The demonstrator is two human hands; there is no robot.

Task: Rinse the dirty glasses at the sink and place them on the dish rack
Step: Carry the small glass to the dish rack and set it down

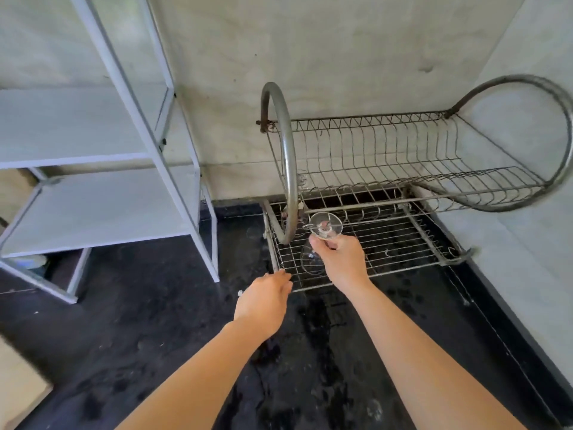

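A clear stemmed glass (326,224) is upside down over the lower tier of the metal dish rack (403,240). Its round foot points up and its bowl rests on the wire grid at the rack's front left. My right hand (341,262) is shut on the glass's stem. My left hand (263,302) rests on the rack's front left corner with its fingers curled on the wire edge. The rack's upper tier holds nothing. No sink is in view.
A wet black counter (186,336) spreads under both arms. A white metal shelf unit (102,187) stands at the left. Pale walls close in behind and to the right of the rack.
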